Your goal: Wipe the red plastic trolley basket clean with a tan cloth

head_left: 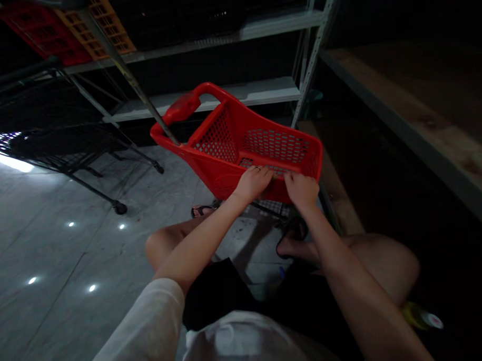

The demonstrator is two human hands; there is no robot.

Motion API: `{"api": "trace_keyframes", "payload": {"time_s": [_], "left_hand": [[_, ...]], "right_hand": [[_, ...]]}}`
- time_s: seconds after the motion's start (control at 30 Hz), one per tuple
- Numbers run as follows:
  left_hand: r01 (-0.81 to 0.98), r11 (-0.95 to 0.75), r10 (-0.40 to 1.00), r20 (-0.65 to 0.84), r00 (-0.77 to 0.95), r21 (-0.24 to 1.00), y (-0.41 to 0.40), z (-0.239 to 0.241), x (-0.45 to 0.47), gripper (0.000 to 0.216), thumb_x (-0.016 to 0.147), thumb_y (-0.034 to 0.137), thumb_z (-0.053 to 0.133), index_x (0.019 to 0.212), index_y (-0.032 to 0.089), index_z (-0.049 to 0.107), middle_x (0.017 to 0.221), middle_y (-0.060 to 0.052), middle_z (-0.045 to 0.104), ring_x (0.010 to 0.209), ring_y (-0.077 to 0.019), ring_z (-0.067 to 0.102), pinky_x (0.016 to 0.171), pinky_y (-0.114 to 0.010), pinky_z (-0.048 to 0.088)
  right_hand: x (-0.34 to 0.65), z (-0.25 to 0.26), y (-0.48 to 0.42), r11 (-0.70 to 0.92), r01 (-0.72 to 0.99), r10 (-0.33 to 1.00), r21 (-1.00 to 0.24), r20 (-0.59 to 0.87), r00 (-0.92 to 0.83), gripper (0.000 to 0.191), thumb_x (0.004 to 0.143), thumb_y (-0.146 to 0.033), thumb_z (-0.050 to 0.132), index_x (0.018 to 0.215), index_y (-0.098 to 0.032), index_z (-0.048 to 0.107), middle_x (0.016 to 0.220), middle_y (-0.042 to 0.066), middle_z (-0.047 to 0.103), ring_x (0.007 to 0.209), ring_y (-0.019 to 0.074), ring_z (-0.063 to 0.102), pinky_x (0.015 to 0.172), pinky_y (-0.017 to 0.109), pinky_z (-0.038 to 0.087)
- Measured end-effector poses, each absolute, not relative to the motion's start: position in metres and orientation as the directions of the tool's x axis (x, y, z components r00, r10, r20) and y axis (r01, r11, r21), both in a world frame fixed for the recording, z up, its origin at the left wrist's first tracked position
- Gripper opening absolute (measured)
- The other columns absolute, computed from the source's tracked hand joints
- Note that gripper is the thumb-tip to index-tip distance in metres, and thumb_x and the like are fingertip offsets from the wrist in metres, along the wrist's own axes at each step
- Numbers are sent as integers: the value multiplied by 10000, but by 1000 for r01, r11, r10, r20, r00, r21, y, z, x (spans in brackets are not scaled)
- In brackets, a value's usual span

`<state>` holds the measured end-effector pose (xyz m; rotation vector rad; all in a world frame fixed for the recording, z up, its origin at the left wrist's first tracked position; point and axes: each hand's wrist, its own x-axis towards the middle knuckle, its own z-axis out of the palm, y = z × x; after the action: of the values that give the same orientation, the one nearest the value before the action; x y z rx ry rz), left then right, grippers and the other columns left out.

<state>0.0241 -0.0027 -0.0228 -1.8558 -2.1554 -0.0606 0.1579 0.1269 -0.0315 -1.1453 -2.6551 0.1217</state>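
A small red plastic shopping cart (204,166) with perforated walls stands in front of me, its handle toward the left. Over its near side rim, my left hand (254,182) is closed with the fingers curled inward. A short gap to the right, my right hand (303,189) grips the same rim, close to the cart's right end. The fingertips of both hands are partly hidden inside the basket. Little shows of the cart's wheels beneath. A grey pole (128,74) rises from the handle end toward the upper left.
A dark wire cart (49,126) with black casters stands at left. Behind, a white metal rack (263,94) bears red (44,31) and orange crates (96,20). A wooden shelf (425,118) borders the right. Near my right knee lies a yellowish bottle (416,315). Grey tile floor (64,248) spreads left.
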Motion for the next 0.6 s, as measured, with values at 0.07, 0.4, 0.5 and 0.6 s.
{"api": "trace_keyframes", "payload": {"time_s": [0.07,0.4,0.5,0.6], "left_hand": [[971,152,966,235,-106,-184,-8,-19,17,219,1126,144,526,1224,140,721,1159,-139,789,1103,-285,743,957,-404,539],[897,332,930,260,-260,-290,-125,48,-95,267,1140,138,434,1211,174,690,1143,-90,792,1132,-272,723,1073,-422,558],[862,430,880,341,-332,-270,-146,49,-100,356,1172,174,359,1335,150,675,1309,-127,777,1300,-287,686,1200,-480,509],[831,513,811,436,-389,-214,-141,29,-79,422,1186,188,334,1475,84,622,1482,-169,716,1427,-300,624,1311,-549,419]], "right_hand": [[161,-30,124,692,705,721,-153,194,-666,623,1129,-386,359,1017,-96,899,911,260,838,861,372,823,741,400,552],[162,-36,131,705,689,709,-170,216,-672,616,1110,-398,380,992,-75,890,908,270,830,842,367,803,731,388,512],[160,-38,132,707,693,703,-141,250,-666,628,1092,-367,353,969,-49,880,899,281,825,837,365,792,708,372,492],[159,-37,132,696,708,713,-125,245,-657,640,1088,-342,327,989,-27,874,929,289,827,867,370,793,729,380,500]]}}
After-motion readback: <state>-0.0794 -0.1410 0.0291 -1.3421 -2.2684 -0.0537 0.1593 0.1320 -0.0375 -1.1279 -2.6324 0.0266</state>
